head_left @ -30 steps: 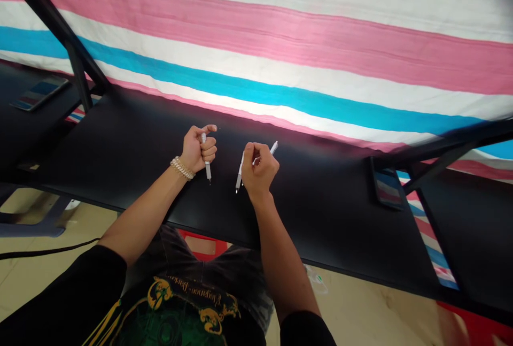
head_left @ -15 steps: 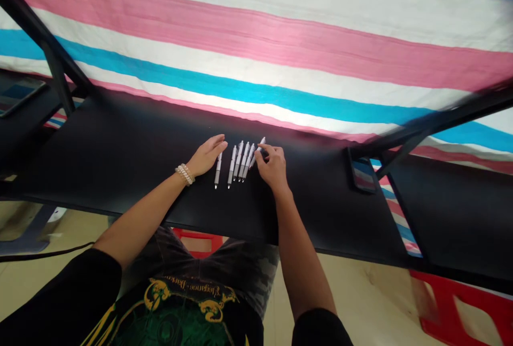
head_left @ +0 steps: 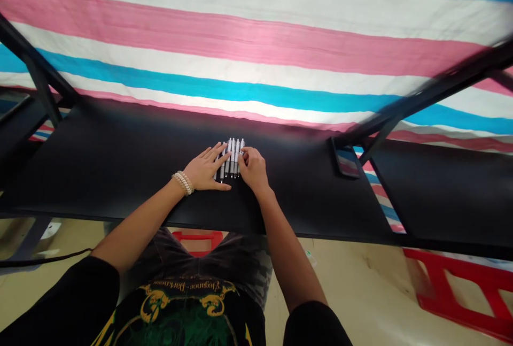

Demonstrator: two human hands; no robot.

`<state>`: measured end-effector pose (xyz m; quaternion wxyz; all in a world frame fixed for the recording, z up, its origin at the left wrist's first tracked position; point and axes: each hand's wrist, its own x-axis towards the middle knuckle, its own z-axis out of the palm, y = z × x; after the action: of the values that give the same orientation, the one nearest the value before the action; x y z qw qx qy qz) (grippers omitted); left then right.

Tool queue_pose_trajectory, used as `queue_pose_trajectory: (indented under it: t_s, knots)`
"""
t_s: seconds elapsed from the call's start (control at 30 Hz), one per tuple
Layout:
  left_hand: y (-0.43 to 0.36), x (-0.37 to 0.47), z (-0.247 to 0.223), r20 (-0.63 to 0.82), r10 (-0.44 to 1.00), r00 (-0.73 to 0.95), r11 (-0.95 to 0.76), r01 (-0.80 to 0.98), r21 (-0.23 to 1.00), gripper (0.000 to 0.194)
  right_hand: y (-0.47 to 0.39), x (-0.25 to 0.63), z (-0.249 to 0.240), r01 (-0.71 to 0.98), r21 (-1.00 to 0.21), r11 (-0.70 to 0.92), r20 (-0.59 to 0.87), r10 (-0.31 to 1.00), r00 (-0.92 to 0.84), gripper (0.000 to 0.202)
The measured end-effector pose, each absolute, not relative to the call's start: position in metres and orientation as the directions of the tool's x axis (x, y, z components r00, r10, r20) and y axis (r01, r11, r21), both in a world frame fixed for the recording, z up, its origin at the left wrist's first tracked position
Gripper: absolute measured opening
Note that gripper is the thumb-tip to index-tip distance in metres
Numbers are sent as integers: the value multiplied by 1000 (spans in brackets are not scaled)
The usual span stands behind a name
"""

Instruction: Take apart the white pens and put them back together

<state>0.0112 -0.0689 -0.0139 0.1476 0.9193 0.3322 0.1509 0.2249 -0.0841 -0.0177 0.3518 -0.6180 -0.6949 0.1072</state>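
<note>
Several white-and-grey pens [head_left: 233,158] lie side by side in a tight row on the black table [head_left: 298,185], tips toward me. My left hand [head_left: 203,169], with a beaded bracelet on its wrist, is spread over the left end of the row. Its fingers rest on the pens there and hide part of them. At the right end, the thumb and fingers of my right hand [head_left: 252,167] are closed around the outermost pen, which is partly covered.
A phone [head_left: 347,161] lies by the black frame leg on the right. Behind the table hangs a striped cloth [head_left: 224,89]. Below the front edge are a red stool [head_left: 198,239] and another red stool [head_left: 452,287] at the right.
The pens have come together from a looser, slanted row with one apart at the left. My left hand has turned and spread over them; my right hand has brought the rightmost pen in straight.
</note>
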Motion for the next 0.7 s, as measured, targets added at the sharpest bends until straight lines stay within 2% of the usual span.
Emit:
queue_pose_trajectory:
  t_s: [0.17,0.5,0.7]
  knots:
    - [-68,18,-16,238,690,684,-713,583,391,102,-81,219,-21,787,-581,209,359,933,18,29]
    - [-69,22,-14,224,703,675,-707,627,329,99,-82,207,-23,829,-511,225,340,939,-45,30]
    - [-71,21,-9,183,714,675,-695,653,302,99,-84,200,-22,780,-576,243,344,938,-38,28]
